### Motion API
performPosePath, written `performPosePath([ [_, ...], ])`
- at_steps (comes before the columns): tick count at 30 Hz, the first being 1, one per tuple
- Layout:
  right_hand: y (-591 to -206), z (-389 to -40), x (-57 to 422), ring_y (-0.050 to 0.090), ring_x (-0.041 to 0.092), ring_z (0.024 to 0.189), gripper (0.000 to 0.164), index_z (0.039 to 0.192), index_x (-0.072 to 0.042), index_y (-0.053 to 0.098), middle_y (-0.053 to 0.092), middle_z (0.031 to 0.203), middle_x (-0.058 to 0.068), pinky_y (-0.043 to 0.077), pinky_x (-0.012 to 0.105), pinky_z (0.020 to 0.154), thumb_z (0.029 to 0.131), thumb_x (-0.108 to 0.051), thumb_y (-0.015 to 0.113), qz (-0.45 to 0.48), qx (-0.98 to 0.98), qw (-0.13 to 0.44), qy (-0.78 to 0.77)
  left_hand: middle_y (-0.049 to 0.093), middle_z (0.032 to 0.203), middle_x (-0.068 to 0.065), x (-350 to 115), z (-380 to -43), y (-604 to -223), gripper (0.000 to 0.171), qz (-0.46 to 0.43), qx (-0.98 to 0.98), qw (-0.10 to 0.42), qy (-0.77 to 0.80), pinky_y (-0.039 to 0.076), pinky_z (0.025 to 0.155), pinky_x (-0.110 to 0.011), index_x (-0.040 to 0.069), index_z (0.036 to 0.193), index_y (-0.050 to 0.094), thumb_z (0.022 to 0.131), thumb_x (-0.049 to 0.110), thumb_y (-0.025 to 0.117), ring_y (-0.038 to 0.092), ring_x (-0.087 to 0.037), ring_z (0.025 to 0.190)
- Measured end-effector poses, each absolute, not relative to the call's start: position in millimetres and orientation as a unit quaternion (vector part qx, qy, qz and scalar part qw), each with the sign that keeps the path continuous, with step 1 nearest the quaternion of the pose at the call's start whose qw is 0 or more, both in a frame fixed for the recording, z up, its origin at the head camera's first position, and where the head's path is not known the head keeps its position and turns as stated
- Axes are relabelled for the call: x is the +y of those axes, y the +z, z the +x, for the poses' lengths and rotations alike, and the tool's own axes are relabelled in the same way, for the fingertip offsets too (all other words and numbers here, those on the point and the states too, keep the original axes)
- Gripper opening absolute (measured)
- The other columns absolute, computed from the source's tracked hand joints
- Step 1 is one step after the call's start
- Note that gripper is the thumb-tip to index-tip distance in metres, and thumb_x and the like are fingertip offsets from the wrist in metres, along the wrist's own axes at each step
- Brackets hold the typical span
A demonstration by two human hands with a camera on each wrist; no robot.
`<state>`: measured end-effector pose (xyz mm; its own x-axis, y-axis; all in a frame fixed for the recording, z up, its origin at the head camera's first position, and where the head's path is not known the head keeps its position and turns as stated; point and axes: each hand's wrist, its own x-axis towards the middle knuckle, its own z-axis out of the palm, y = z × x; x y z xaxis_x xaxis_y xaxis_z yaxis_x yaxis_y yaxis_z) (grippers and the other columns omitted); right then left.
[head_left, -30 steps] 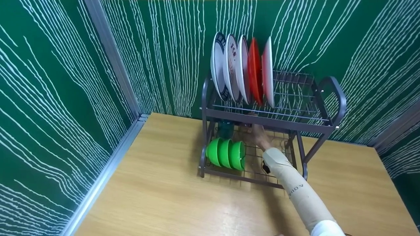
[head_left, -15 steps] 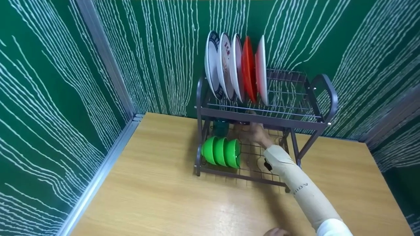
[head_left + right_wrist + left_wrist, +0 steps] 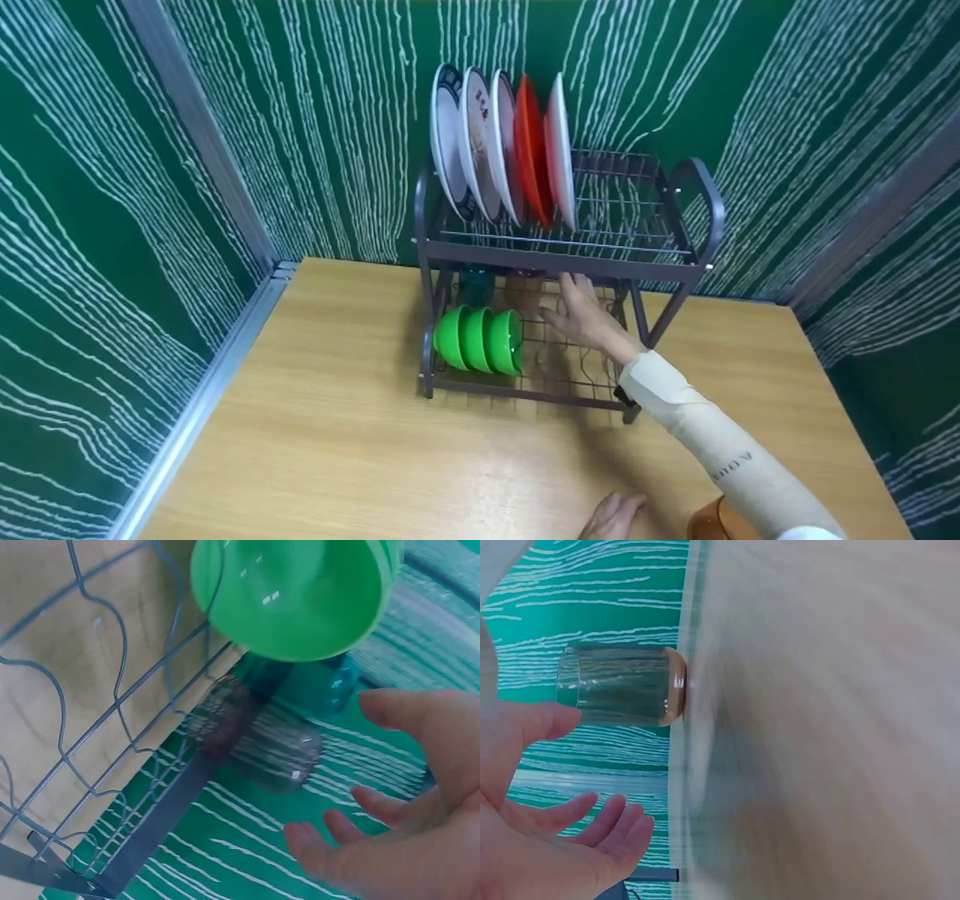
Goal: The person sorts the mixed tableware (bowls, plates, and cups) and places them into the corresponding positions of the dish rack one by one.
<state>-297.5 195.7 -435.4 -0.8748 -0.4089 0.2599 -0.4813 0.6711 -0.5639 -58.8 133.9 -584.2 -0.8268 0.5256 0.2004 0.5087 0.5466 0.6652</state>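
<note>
My right hand (image 3: 585, 319) is over the lower tier of the dish rack, fingers spread and holding nothing. In the right wrist view, a see-through brownish glass (image 3: 277, 754) lies tipped on the wires, apart from the fingers. Close to it are a teal glass (image 3: 319, 686) and the nearest green bowl (image 3: 292, 592). My left hand (image 3: 611, 517) is low over the table, fingers parted. Near its thumb in the left wrist view is a clear glass with an amber base (image 3: 622, 686); whether they touch I cannot tell. An amber glass (image 3: 709, 523) shows beside the right forearm.
The two-tier dark metal rack (image 3: 559, 259) stands near the back wall. On its upper tier several plates stand on edge, including a red plate (image 3: 532, 150). Three green bowls (image 3: 476, 339) lean together at the lower left. Wooden table (image 3: 360, 435) spreads in front of the rack.
My right hand has drawn back from beside the brownish glass, its fingers parting. The left hand has come into view at the bottom, along with the amber glass. The head view has turned right.
</note>
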Motion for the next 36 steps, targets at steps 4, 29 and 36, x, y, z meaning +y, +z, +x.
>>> performPosePath([
  [4,-428.4,-273.4,202.8,0.026,0.037,0.135,0.061,0.144,-0.013,0.030,0.027,0.146,0.016,0.034,0.056,0.105,0.093,-0.025,0.061,0.233,-0.925,0.028,0.298,0.053,0.116,0.004,137.2,-61.2,-582.4,0.066,0.319,0.869,0.007,0.378,0.045,0.088,-0.018,0.013,0.134,0.047,0.083,0.051,0.065,0.051,-0.007,0.107],
  [29,-433.5,-218.0,250.1,0.052,0.028,0.107,0.039,0.120,-0.002,0.056,0.053,0.118,0.015,0.048,0.045,0.092,0.086,-0.015,0.070,0.304,-0.897,0.119,0.297,0.050,0.124,0.001,184.8,-56.7,-569.3,0.089,0.346,0.863,-0.049,0.366,0.046,0.090,-0.022,0.013,0.140,0.037,0.073,0.060,0.072,0.048,-0.007,0.113],
  [36,-433.7,-208.0,260.8,0.049,0.026,0.111,0.038,0.121,-0.005,0.056,0.052,0.122,0.014,0.045,0.047,0.093,0.087,-0.016,0.069,0.288,-0.905,0.108,0.294,0.051,0.119,-0.001,194.4,-56.6,-569.8,0.089,0.364,0.854,-0.096,0.359,0.045,0.087,-0.019,0.008,0.137,0.041,0.071,0.056,0.075,0.049,-0.008,0.109],
])
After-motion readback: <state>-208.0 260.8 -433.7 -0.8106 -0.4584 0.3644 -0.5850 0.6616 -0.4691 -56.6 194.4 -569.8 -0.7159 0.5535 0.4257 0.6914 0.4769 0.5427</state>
